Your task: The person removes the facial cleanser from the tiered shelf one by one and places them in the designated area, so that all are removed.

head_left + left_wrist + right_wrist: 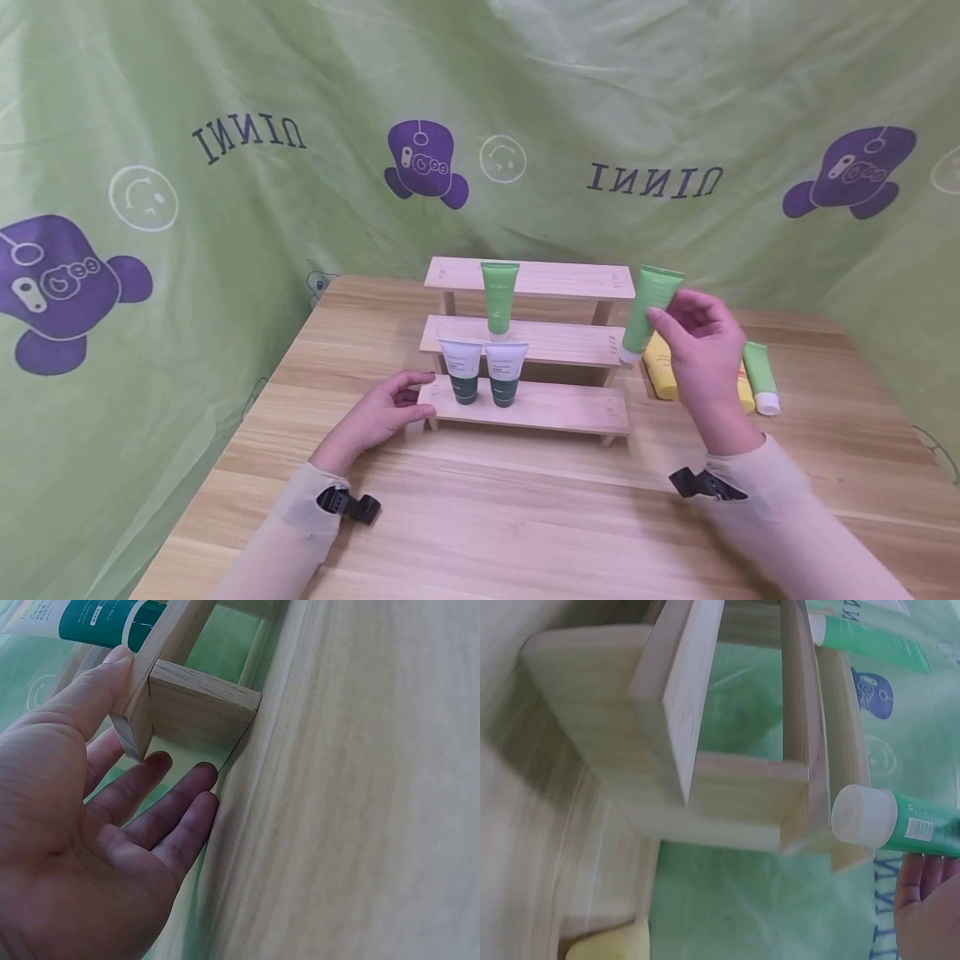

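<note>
A three-step wooden display rack (pixel 525 408) stands on the table. My left hand (pixel 386 412) holds the left end of its lowest step, thumb at the front edge and index finger behind; the other fingers hang loose in the left wrist view. Two white-and-dark-green squeeze tubes (pixel 506 375) stand side by side on that step. On the middle step stands a light green tube (pixel 498 300), cap down. My right hand (pixel 705 342) pinches another green squeeze tube (pixel 649 312) near the rack's right end, tilted, its white cap (pixel 864 816) pointing down.
Right of the rack, yellow tubes (pixel 660 371) and one more green tube (pixel 761 375) lie on the wooden table (pixel 510 517), partly behind my right hand. A green printed cloth (pixel 555 83) hangs around the back and sides.
</note>
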Tool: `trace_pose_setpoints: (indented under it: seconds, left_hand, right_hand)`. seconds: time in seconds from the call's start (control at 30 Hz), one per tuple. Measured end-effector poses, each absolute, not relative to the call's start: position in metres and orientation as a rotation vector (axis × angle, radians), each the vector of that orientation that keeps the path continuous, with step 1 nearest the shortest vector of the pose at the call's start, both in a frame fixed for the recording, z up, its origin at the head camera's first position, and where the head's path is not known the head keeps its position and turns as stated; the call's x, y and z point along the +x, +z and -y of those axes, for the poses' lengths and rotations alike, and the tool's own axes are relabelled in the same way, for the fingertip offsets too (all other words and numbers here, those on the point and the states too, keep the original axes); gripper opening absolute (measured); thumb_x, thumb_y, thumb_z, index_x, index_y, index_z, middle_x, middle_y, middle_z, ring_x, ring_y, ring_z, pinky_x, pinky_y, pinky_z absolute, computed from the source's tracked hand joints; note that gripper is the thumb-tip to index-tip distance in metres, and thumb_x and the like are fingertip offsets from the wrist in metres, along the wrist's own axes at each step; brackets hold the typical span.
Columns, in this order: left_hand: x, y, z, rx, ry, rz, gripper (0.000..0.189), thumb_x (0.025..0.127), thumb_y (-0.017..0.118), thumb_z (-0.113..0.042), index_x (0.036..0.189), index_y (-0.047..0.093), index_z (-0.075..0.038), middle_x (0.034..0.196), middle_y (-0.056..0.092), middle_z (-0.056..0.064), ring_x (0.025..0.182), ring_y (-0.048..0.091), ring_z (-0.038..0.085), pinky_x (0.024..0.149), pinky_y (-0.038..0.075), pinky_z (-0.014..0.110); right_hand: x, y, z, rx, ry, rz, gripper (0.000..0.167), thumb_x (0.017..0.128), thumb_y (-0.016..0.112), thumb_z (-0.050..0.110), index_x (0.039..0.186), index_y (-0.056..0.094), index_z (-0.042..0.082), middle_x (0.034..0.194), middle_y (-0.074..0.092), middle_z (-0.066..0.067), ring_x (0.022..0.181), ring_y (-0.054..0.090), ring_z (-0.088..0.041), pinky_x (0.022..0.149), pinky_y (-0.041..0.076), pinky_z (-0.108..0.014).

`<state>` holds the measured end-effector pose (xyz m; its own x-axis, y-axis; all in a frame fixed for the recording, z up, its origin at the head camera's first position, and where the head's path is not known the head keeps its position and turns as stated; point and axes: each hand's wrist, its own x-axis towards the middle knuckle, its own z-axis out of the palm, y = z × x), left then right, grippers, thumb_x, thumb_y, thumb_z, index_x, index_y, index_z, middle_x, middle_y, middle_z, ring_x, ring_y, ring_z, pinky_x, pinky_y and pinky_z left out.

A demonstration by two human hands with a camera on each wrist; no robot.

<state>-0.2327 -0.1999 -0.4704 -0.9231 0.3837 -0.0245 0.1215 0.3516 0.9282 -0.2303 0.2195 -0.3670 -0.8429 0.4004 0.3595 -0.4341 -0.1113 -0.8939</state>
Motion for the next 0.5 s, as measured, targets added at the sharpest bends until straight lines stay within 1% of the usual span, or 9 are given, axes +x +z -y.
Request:
trace_pose_setpoints:
  seconds: [0.13,0.27,0.43,0.5]
  left_hand:
    - [-0.225,-0.454,0.196,0.464,1.575,-2.387,0.054,0.088,0.074,-0.010,0.134,0.051,0.004,0.123,0.059,0.025,0.112,0.059,0.039,0.097,0.049,0.044]
    - [-0.218,-0.440,0.194,0.490,1.553,-2.405,0.054,0.089,0.074,-0.013,0.133,0.051,0.006,0.123,0.059,0.026,0.112,0.059,0.039,0.098,0.048,0.046]
    - [-0.219,-0.442,0.195,0.488,1.556,-2.397,0.055,0.088,0.074,-0.013,0.134,0.051,0.006,0.124,0.059,0.026,0.114,0.058,0.040,0.099,0.047,0.048]
    - [-0.224,-0.452,0.197,0.475,1.560,-2.397,0.055,0.088,0.075,-0.013,0.135,0.051,0.004,0.126,0.058,0.025,0.115,0.058,0.039,0.100,0.047,0.047]
  right_hand:
    - [-0.224,-0.369,-0.234,0.011,1.997,1.587,0.035,0.075,0.080,-0.010,0.105,0.065,-0.002,0.095,0.065,-0.011,0.088,0.060,-0.018,0.076,0.054,-0.018]
    - [-0.221,-0.370,-0.251,-0.042,1.993,1.525,0.034,0.073,0.079,-0.013,0.103,0.065,-0.004,0.093,0.066,-0.011,0.087,0.061,-0.018,0.077,0.054,-0.018]
    - [-0.218,-0.368,-0.278,-0.097,2.018,1.374,0.036,0.070,0.079,-0.017,0.101,0.065,-0.007,0.092,0.066,-0.014,0.084,0.061,-0.020,0.077,0.055,-0.020]
    - [-0.217,-0.367,-0.290,-0.122,2.025,1.322,0.037,0.068,0.080,-0.019,0.100,0.064,-0.008,0.091,0.066,-0.015,0.083,0.061,-0.020,0.075,0.056,-0.020]
